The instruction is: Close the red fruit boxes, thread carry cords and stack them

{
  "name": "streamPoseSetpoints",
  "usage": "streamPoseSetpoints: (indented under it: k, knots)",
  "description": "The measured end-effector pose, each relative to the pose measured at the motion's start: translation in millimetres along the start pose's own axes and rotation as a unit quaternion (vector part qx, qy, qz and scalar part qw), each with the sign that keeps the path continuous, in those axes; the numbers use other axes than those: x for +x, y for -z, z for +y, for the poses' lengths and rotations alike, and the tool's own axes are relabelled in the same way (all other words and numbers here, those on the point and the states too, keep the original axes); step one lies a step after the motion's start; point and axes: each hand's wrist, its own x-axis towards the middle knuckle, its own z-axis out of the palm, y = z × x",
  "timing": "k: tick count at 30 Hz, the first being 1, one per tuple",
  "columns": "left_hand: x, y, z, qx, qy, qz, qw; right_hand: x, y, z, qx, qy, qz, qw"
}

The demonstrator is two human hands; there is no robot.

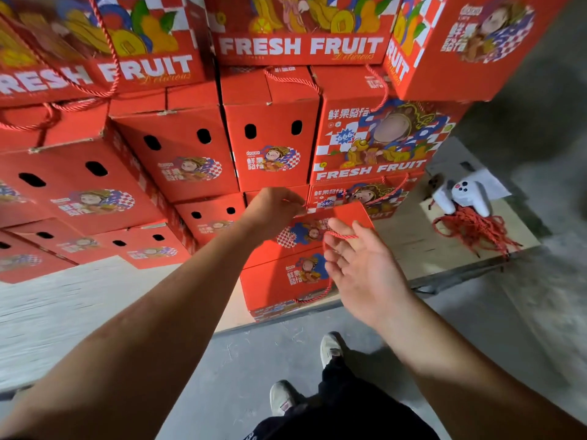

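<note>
— What is happening at the foot of the stack?

— A person stands before a wall of red fruit boxes (178,154), each printed with a cartoon figure and the words "FRESH FRUIT". Both bare arms reach toward the top box (320,227) of a short pile at the front, which rests on a lower box (279,281) set on a pale board (444,249).

— And the hands?

— The left hand (274,211) is curled at the far edge of that top box, its fingertips pinching a red carry cord (341,235) where it meets the cardboard. The right hand (359,265) is spread, palm up, fingers straight and relaxed; the cord lies across its fingertips and loops down the side of the lower box.

— Anything else nearby?

— To the right, on the same board, a loose bundle of red cords (473,230) lies beneath a white game controller (463,198) and beside a sheet of paper (489,182). Several stacked boxes already carry cords draped over their tops. Below, two pale shoes (330,347) stand on grey concrete floor (524,328).
</note>
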Motion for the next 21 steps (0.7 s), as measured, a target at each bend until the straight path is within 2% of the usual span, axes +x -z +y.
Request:
streamPoseSetpoints:
  k: [3,6,8,9,10,11,12,13,15,16,19,21]
  knots:
    - [-27,6,17,-0.052,-0.019,0.001,0.998,10,-12,-1,-0.027,0.014,0.016,0.999]
    - [-63,10,50,-0.083,-0.11,-0.001,0.99,15,-38,0,-0.004,-0.043,-0.028,0.999]
    - [-86,15,71,0.0,-0.194,-0.016,0.981,17,-54,-9,0.057,-0.043,-0.049,0.996]
    - [-95,20,77,0.103,-0.24,0.004,0.965,18,-59,-21,0.101,-0.028,-0.063,0.992]
    - [-103,28,79,0.199,-0.275,0.052,0.939,21,-62,-36,0.148,-0.022,-0.073,0.986]
    - [-109,36,76,0.25,-0.291,0.12,0.916,22,-65,-52,0.192,-0.026,-0.077,0.978]
    - [-115,44,72,0.234,-0.285,0.188,0.91,24,-65,-68,0.232,-0.034,-0.073,0.969]
    - [-120,50,65,0.168,-0.267,0.246,0.917,24,-65,-79,0.272,-0.036,-0.071,0.959]
    - [-125,50,43,0.049,-0.196,0.308,0.93,22,-68,-82,0.339,-0.032,-0.082,0.937]
    - [-126,41,32,0.04,-0.161,0.3,0.939,18,-71,-77,0.338,-0.032,-0.092,0.936]
    - [-127,4,-1,0.074,-0.087,0.211,0.971,2,-81,-72,0.297,-0.051,-0.1,0.948]
    - [-129,-9,-9,0.073,-0.105,0.226,0.966,-3,-79,-93,0.305,-0.041,-0.132,0.942]
